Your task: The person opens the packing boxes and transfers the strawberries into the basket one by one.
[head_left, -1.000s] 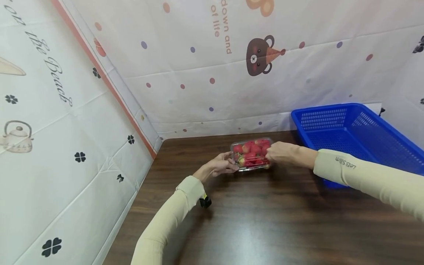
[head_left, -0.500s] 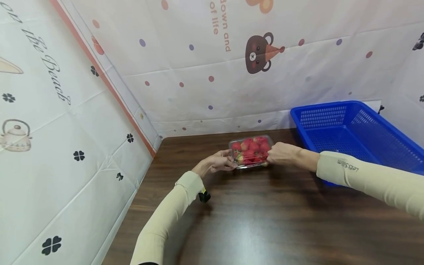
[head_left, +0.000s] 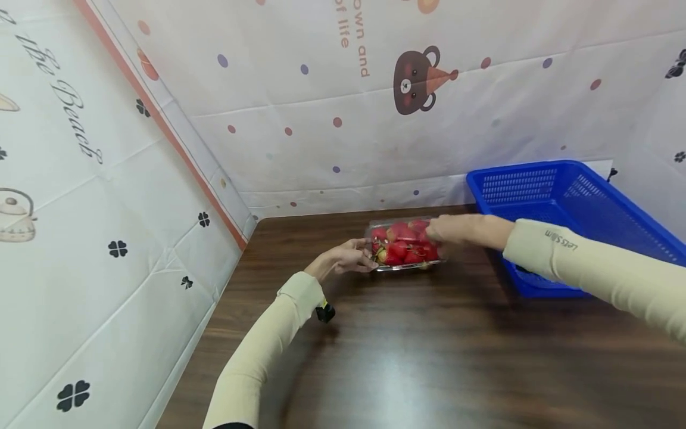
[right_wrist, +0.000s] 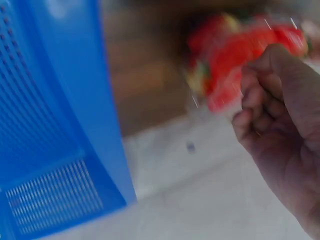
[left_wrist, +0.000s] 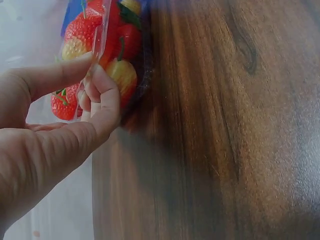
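Observation:
Red strawberries (head_left: 396,250) fill a clear plastic container (head_left: 404,267) near the back of the dark wooden table. At its left end my left hand (head_left: 349,257) pinches the plastic rim between thumb and fingers, as the left wrist view shows close up. Across the container's top right, my blurred right hand (head_left: 463,229) has its fingers curled and its thumb against them, pinching the edge of the transparent lid (head_left: 407,235). The lid looks raised at the front, where the berries show more sharply. In the right wrist view the strawberries (right_wrist: 230,60) lie just beyond my fingertips, smeared by motion.
A blue plastic basket (head_left: 522,174) with slotted walls stands on the table (head_left: 407,351) to the right, partly behind my right forearm. A printed white sheet (head_left: 300,155) hangs behind and along the left. A small black device (head_left: 325,312) sits under my left wrist.
My right hand has risen from the container's right front corner, and the lid's front edge has come up with it. My left hand keeps its grip at the left end.

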`<state>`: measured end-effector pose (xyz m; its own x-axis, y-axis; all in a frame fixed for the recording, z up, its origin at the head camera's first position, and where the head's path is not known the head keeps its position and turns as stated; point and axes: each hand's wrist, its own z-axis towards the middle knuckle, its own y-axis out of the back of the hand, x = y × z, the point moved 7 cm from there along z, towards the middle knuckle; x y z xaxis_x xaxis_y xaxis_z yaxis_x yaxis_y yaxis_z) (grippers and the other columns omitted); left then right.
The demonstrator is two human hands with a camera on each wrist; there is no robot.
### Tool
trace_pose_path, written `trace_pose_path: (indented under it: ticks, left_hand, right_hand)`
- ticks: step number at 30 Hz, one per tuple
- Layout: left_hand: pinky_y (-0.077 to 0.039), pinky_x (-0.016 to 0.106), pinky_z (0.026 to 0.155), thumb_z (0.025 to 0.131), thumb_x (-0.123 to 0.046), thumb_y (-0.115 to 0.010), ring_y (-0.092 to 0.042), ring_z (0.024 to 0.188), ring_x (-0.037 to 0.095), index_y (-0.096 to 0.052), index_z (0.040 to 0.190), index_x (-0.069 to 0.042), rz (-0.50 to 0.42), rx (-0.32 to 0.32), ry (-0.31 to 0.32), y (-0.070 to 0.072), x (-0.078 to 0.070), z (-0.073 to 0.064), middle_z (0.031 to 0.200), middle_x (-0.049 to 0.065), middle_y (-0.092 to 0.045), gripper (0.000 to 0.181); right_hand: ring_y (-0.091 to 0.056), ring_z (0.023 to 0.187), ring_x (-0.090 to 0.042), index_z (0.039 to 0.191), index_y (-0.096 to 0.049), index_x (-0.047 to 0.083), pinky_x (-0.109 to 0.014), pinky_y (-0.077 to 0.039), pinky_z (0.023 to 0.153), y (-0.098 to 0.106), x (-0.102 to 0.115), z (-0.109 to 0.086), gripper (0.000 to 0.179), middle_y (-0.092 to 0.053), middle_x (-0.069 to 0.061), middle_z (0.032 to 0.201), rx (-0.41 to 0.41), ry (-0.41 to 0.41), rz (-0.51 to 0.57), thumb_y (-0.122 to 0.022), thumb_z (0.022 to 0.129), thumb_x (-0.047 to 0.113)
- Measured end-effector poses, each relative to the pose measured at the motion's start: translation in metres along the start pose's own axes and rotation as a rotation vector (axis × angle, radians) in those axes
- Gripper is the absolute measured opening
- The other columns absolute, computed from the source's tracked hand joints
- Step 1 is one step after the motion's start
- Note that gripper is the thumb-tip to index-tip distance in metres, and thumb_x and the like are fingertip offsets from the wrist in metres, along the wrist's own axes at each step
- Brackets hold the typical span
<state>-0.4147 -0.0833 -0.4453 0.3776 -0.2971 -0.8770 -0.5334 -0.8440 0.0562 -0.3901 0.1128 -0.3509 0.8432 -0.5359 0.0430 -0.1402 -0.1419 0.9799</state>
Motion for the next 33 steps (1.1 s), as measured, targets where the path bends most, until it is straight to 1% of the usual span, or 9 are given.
trace_pose_path:
  ticks: [2, 5, 10, 15, 19, 21, 24, 29, 33]
  left_hand:
    - [-0.047, 0.05, 0.118, 0.096, 0.012, -0.058, -0.064, 0.087, 0.014, -0.01, 0.164, -0.008, -0.002, 0.005, 0.002, -0.001, 0.001, -0.001, 0.089, 0.002, -0.053, 0.085]
    - [-0.046, 0.049, 0.119, 0.096, 0.011, -0.058, -0.065, 0.089, 0.014, -0.01, 0.164, -0.01, -0.013, 0.015, 0.003, -0.001, 0.003, 0.0, 0.097, 0.005, -0.058, 0.086]
    - [-0.046, 0.05, 0.119, 0.095, 0.013, -0.06, -0.065, 0.091, 0.016, -0.014, 0.164, -0.01, -0.043, 0.018, 0.007, 0.001, 0.001, 0.003, 0.102, 0.008, -0.057, 0.086]
    - [-0.048, 0.05, 0.117, 0.093, 0.014, -0.061, -0.064, 0.096, 0.02, -0.013, 0.164, -0.01, -0.032, 0.015, 0.021, 0.0, -0.005, 0.006, 0.113, 0.011, -0.054, 0.089]
    - [-0.048, 0.051, 0.117, 0.096, 0.01, -0.057, -0.061, 0.105, 0.021, -0.014, 0.163, -0.01, 0.014, 0.047, 0.037, 0.0, -0.008, 0.008, 0.139, 0.019, -0.051, 0.083]
    - [-0.048, 0.051, 0.118, 0.096, 0.012, -0.051, -0.059, 0.105, 0.021, -0.02, 0.162, -0.008, 0.008, 0.026, 0.037, 0.004, -0.008, 0.01, 0.147, 0.02, -0.048, 0.076]
    - [-0.046, 0.05, 0.12, 0.096, 0.013, -0.041, -0.055, 0.109, 0.023, -0.03, 0.158, -0.002, -0.076, -0.066, 0.002, 0.01, -0.01, 0.017, 0.151, 0.021, -0.046, 0.064]
    - [-0.043, 0.045, 0.123, 0.108, -0.008, -0.039, -0.053, 0.132, 0.03, -0.041, 0.152, 0.001, -0.194, -0.226, -0.089, 0.008, -0.013, 0.034, 0.15, 0.021, -0.051, 0.045]
    - [-0.054, 0.033, 0.102, 0.108, -0.014, -0.044, -0.06, 0.11, 0.022, -0.055, 0.142, 0.001, -0.222, -0.323, -0.137, 0.007, -0.009, 0.044, 0.119, 0.01, -0.065, 0.038]
  right_hand:
    - [-0.059, 0.058, -0.013, 0.077, -0.068, 0.007, -0.023, -0.054, 0.051, 0.016, -0.008, -0.001, 0.009, -0.066, -0.001, 0.069, -0.005, -0.062, 0.064, -0.076, 0.079, 0.006]
    - [-0.056, 0.058, -0.013, 0.076, -0.067, 0.009, -0.024, -0.05, 0.051, 0.043, -0.025, -0.006, 0.011, -0.063, 0.0, 0.068, -0.098, -0.176, 0.047, -0.074, 0.084, 0.011]
    - [-0.064, 0.072, -0.026, 0.087, -0.066, 0.006, -0.045, -0.058, 0.061, 0.07, -0.053, -0.014, 0.015, -0.068, -0.01, 0.081, -0.253, -0.408, -0.041, -0.069, 0.093, 0.02]
    - [-0.07, 0.094, -0.042, 0.113, -0.068, -0.003, -0.062, -0.062, 0.079, 0.073, -0.068, -0.011, 0.032, -0.071, -0.025, 0.105, -0.27, -0.558, -0.003, -0.06, 0.098, 0.023]
    - [-0.06, 0.117, -0.051, 0.132, -0.053, -0.012, -0.066, -0.055, 0.096, 0.065, -0.076, -0.007, 0.05, -0.059, -0.036, 0.129, -0.233, -0.655, 0.085, -0.056, 0.1, 0.025]
    - [-0.052, 0.127, -0.054, 0.141, -0.042, -0.015, -0.067, -0.05, 0.104, 0.057, -0.08, -0.005, 0.058, -0.048, -0.039, 0.139, -0.205, -0.701, 0.143, -0.054, 0.101, 0.025]
    - [-0.048, 0.131, -0.055, 0.146, -0.034, -0.014, -0.068, -0.049, 0.106, 0.048, -0.078, -0.002, 0.063, -0.043, -0.04, 0.144, -0.197, -0.725, 0.187, -0.054, 0.101, 0.026]
    - [-0.066, 0.106, -0.044, 0.116, -0.063, -0.005, -0.061, -0.06, 0.085, 0.045, -0.063, 0.002, 0.033, -0.067, -0.029, 0.116, -0.257, -0.62, 0.138, -0.062, 0.094, 0.02]
    - [-0.069, 0.098, -0.04, 0.102, -0.072, -0.001, -0.056, -0.062, 0.081, 0.045, -0.043, 0.007, 0.023, -0.073, -0.023, 0.106, -0.217, -0.555, 0.132, -0.064, 0.093, 0.018]
